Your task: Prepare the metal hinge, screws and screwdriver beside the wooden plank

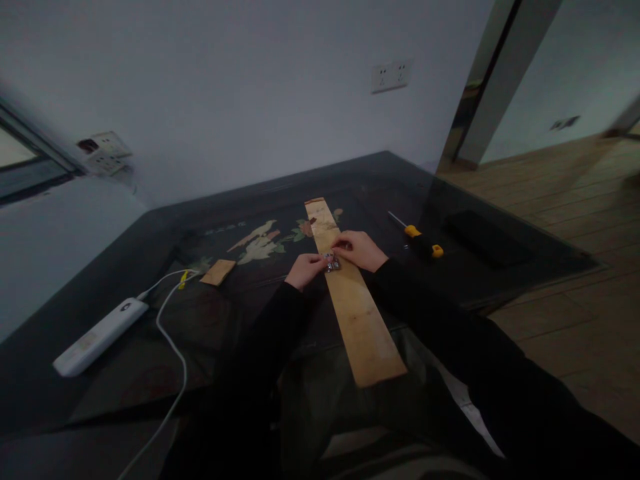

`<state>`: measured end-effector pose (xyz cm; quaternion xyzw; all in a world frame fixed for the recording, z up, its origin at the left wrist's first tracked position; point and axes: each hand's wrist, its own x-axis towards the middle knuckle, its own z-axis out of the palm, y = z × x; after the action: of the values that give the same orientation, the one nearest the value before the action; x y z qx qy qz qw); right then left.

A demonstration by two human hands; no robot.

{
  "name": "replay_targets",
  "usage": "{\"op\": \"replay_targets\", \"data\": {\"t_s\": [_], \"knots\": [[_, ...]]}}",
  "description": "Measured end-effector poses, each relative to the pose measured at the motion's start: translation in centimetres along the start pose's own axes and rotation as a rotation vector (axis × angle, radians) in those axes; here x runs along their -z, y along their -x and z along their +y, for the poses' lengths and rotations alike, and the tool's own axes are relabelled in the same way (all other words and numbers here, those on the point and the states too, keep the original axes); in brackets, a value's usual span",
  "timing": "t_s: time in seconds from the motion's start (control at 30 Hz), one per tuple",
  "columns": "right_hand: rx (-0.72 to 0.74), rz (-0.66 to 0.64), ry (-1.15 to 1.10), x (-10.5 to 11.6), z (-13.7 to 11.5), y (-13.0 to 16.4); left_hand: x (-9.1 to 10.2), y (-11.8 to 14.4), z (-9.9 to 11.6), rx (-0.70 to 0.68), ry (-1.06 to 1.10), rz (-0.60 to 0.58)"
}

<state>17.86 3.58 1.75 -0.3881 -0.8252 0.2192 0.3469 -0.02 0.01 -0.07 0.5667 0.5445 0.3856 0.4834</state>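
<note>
A long, narrow wooden board (357, 317) lies on the dark table, its near end reaching past the table edge over my lap. On the middle of the board sits a small shiny metal fitting (333, 265), too small to make out in detail. My left hand (305, 269) comes from the left side, thumb and fingers closed on the fitting's edge. My right hand (362, 249) is over the board just beyond the fitting, its thumb and index finger pinched together. Whatever is between those fingertips is too small to see.
A screwdriver (423, 241) with a yellow and black handle lies right of the board. To the left are a small wooden piece (218, 272) and a white power strip (100, 337) with a white cable (183, 363). A wall (250, 100) stands behind the table (370, 177).
</note>
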Motion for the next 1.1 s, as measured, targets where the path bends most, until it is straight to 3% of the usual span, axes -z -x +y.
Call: {"op": "replay_targets", "data": {"t_s": [0.1, 0.27, 0.4, 0.53, 0.67, 0.87, 1.1], "knots": [[-0.088, 0.043, -0.217, 0.3, -0.4, -0.1, 0.0, 0.1, 0.0, -0.001, -0.023, 0.002], [-0.406, 0.026, -0.885, 0.9, -0.6, -0.1, 0.0, 0.3, 0.4, -0.018, -0.075, -0.002], [-0.541, -0.021, -1.078, 0.9, -0.2, -0.1, 0.0, 0.3, 0.4, -0.013, -0.066, 0.01], [-0.575, -0.189, -1.027, 0.6, 0.2, -0.2, 0.0, 0.3, 0.3, -0.011, -0.08, 0.02], [-0.411, -0.335, -0.866, 0.8, 0.1, 0.0, 0.0, 0.1, 0.1, -0.013, -0.081, 0.023], [-0.107, -0.372, -0.457, 1.2, -0.2, 0.2, 0.2, -0.1, -0.2, -0.043, -0.113, 0.015], [-0.035, -0.304, -0.34, 0.7, -0.4, 0.4, 0.1, 0.1, 0.1, -0.036, -0.124, 0.026]]}}
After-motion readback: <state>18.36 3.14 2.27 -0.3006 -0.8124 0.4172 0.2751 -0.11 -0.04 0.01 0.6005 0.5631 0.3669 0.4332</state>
